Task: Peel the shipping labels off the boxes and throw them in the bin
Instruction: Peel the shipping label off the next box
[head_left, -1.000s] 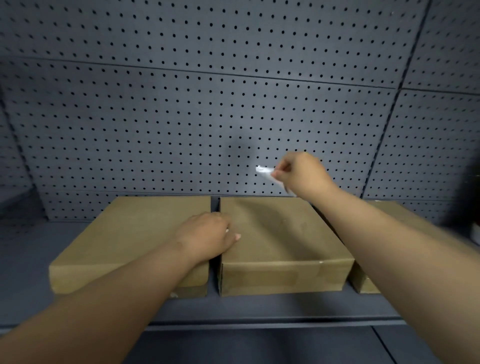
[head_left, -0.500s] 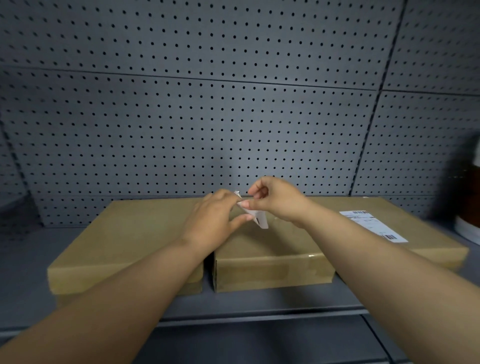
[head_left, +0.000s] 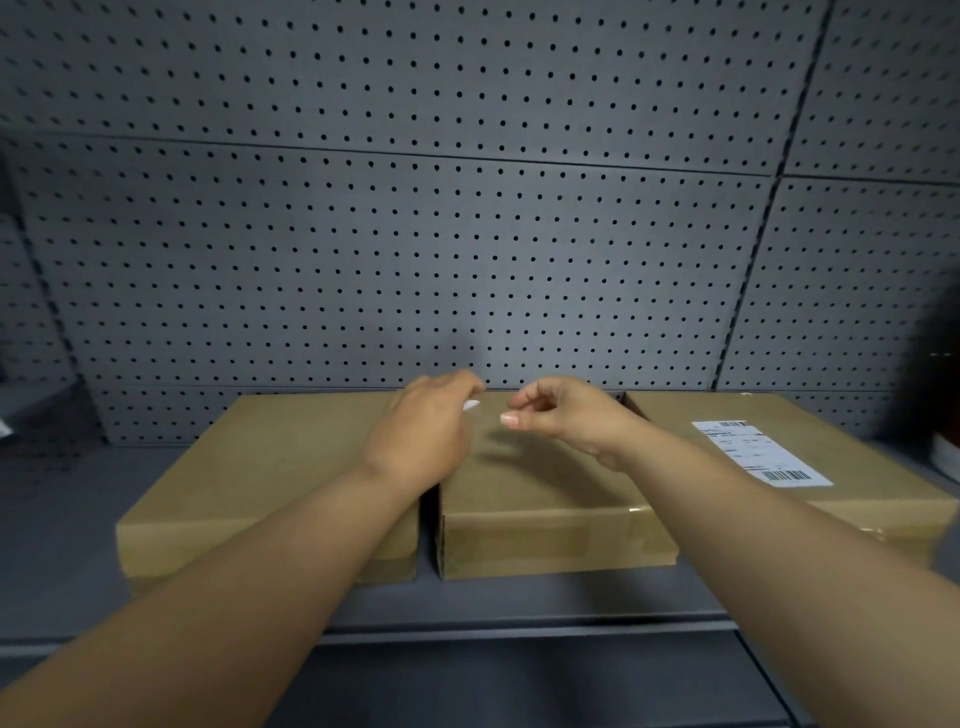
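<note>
Three flat brown cardboard boxes lie side by side on a grey shelf. The left box (head_left: 249, 467) and the middle box (head_left: 545, 499) show bare tops. On the right box (head_left: 883, 467) a white shipping label (head_left: 761, 452) with barcodes is stuck flat. My left hand (head_left: 421, 436) hovers over the gap between the left and middle boxes, closed on a crumpled peeled label (head_left: 471, 405), of which only a white tip sticks out. Over the middle box, a little to the right, my right hand (head_left: 566, 421) has its fingers loosely curled and apart and holds nothing.
A grey pegboard wall (head_left: 467, 234) closes off the back just behind the boxes. The shelf's front edge (head_left: 519, 629) runs below them. A dark and white container (head_left: 945, 447) is partly visible at the far right edge. No bin is in view.
The crumpled label went from my right hand into my left hand. My right hand let go and drew slightly to the right. The view shifted, and the labelled right box came into sight.
</note>
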